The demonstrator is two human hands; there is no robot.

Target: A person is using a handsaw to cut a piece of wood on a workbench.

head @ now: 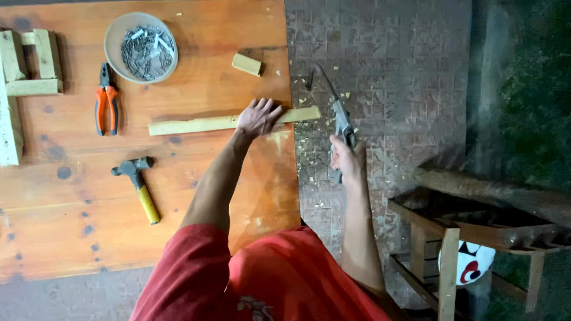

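1. Wooden strip (232, 122) lies flat on the table (178, 196) in the upper middle of the frame; its long axis runs almost left to right, tilted so the right end sits slightly higher in the picture.
2. Its right end pokes just past the table's right edge, out over the tiled floor (386, 59); its left end points toward the pliers.
3. I see my left hand (258, 117) pressed down on the strip near its right end, fingers spread over the wood.
4. My right hand (348, 159) is clenched around the handle of a saw (339, 113), off the table, right of its edge and above the floor.
5. That saw's blade points up and to the left in the frame, its tip near the strip's overhanging end; I cannot tell whether it touches the wood.
6. Pale wood chips (315, 154) are scattered on the floor just beside the table edge.
7. Orange-handled pliers (107, 101) lie left of the strip, pointing up-frame.
8. A hammer (138, 184) with a yellow handle lies lower left of the strip.
9. A bowl of nails (141, 47) sits at the upper left, with a small wood block (247, 64) to its right.
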